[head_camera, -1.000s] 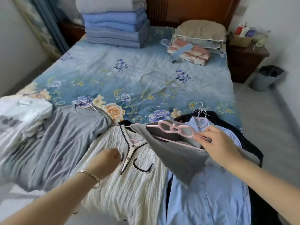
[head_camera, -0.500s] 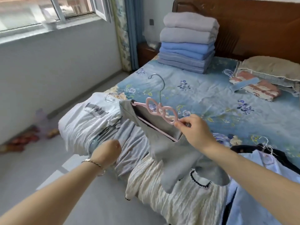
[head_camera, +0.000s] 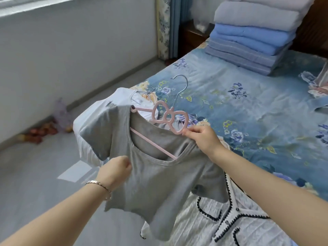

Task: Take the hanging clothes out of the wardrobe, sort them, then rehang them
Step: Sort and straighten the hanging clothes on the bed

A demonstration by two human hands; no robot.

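Observation:
A small grey short-sleeved top [head_camera: 156,189] hangs on a pink bow-shaped hanger [head_camera: 168,118] with a metal hook, held up above the bed's near corner. My right hand [head_camera: 202,139] pinches the hanger's right end and the top's shoulder. My left hand [head_camera: 115,170] grips the top's left side just below the sleeve. Beneath lie a white cable-knit cardigan with dark trim [head_camera: 221,222] and a white garment on a wire hanger [head_camera: 106,107], both on the bed.
The bed has a blue floral cover [head_camera: 248,107]. A stack of folded blue and grey quilts [head_camera: 253,36] sits at its head. Grey floor [head_camera: 44,174] lies to the left, with a wall, curtain [head_camera: 168,27] and small reddish things by the skirting.
My right hand has lifted the grey top on its hanger off the pile and swung it left. My left hand has come up and taken hold of the top's side.

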